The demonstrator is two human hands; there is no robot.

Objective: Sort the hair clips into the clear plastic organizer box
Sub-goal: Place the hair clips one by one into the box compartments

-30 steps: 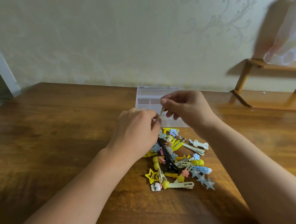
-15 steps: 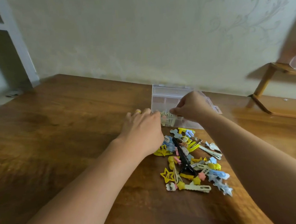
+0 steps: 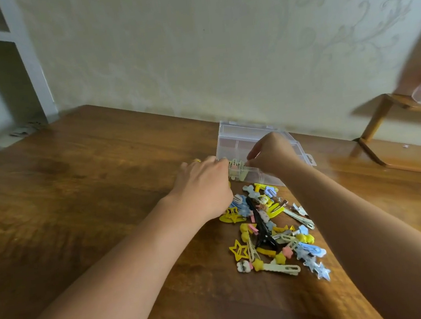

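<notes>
Clips pinched between left hand and right hand, over box.

No readable text anywhere in view.

The clear plastic organizer box shows bare walls with no label or brand that can be made out, and the hair clips heaped on the wooden table carry shapes and colours only, no lettering. A few small blue clips may bear tiny marks, but the picture is too soft to tell. The wall has only a faint scroll pattern, with no words or numbers.
</notes>
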